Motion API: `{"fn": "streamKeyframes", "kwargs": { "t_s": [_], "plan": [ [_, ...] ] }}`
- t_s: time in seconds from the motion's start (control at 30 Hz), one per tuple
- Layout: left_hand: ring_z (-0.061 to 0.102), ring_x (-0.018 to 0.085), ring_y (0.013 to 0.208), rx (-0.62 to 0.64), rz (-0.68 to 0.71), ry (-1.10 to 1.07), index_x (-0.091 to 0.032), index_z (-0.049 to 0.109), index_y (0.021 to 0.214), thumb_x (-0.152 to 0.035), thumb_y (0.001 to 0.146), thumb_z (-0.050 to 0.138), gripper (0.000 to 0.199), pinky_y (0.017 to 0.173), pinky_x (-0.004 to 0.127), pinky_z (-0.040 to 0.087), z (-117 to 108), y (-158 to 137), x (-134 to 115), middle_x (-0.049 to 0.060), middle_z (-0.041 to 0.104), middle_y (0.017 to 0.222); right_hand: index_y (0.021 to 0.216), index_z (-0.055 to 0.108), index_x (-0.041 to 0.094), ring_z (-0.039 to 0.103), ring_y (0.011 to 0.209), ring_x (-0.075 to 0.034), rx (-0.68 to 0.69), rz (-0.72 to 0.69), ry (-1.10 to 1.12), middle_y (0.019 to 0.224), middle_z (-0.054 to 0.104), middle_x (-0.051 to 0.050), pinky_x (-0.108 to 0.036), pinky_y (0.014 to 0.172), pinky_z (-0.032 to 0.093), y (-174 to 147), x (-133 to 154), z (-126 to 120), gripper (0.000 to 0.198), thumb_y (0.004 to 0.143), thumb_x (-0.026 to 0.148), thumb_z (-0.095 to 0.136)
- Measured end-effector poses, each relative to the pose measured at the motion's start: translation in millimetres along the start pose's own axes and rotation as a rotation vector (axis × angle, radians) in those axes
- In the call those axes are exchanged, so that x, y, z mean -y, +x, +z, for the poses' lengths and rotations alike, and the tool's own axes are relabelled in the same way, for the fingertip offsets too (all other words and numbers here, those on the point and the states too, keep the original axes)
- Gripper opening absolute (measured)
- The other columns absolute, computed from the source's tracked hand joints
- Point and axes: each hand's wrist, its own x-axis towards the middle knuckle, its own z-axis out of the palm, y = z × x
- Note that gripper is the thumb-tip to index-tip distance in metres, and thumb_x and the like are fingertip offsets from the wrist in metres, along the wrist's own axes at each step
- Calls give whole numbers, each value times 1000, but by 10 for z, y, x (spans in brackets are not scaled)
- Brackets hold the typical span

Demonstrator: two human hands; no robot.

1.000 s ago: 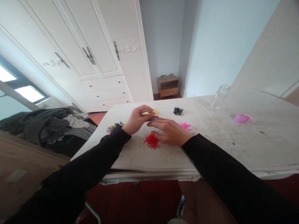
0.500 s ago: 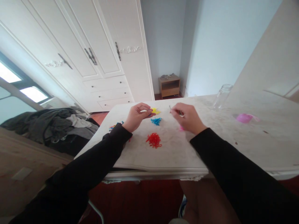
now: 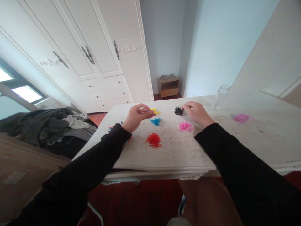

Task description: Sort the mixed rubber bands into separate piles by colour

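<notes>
Right hand (image 3: 198, 113) rightward, at one pile (image 3: 178, 111)

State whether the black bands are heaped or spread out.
Heaped: the black bands lie in one tangled pile, the right hand at its edge.

A tangled heap of thin black bands (image 3: 179, 111) lies at the right hand (image 3: 198, 112); small heaps of yellow bands (image 3: 156, 111) and blue bands (image 3: 155, 121) lie beside the left hand (image 3: 136, 117); loose pink bands (image 3: 185, 126) and red bands (image 3: 154, 140) lie nearer the person.
</notes>
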Motion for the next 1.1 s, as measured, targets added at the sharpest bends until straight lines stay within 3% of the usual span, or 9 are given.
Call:
{"fn": "streamKeyframes", "kwargs": {
  "t_s": [0.17,0.33,0.53,0.63,0.77,0.93,1.1],
  "plan": [
    [78,24,96,92,-31,-63,-15,65,90,-38,68,94,43,96,42,59,10,-9,16,9,81,89,69,61,23,60,81,-25,-80,-11,-9,83,65,-8,-40,78,43,-36,93,-36,23,90,23,52],
    [78,26,100,166,-49,-74,-15,66,94,-34,68,94,43,100,45,58,12,-26,39,11,81,98,74,59,22,57,79,-21,-31,-220,21,81,62,-5,-36,77,43,-155,444,71,15,88,21,55],
    [78,25,91,219,-61,8,-16,65,102,-31,69,93,45,86,39,63,41,-66,33,5,78,86,89,67,20,58,82,-21,79,-428,69,86,67,-5,-35,80,45,-264,723,271,2,89,21,65],
    [77,20,81,273,-84,49,-17,65,103,-32,70,92,46,79,34,64,65,-87,-1,3,76,82,96,70,19,61,85,-21,114,-475,117,91,70,-7,-35,80,48,-289,754,325,8,92,26,69],
    [76,17,74,311,-94,91,-17,65,104,-31,69,92,46,75,32,65,82,-102,-27,2,74,80,98,73,22,64,93,-22,150,-521,152,95,73,-6,-35,83,49,-302,789,346,7,94,25,68],
    [76,18,74,315,-81,107,-17,66,103,-35,72,91,44,74,32,65,84,-100,-38,2,73,79,85,73,21,62,85,-20,144,-535,157,83,71,-5,-34,80,48,-296,823,319,10,94,22,68],
    [79,24,84,230,-69,89,-17,66,100,-37,69,93,46,75,34,66,52,-85,-48,0,70,77,77,67,18,57,74,-17,4,-383,157,76,64,-2,-32,72,43,-258,747,165,9,86,16,67]
  ]
}}
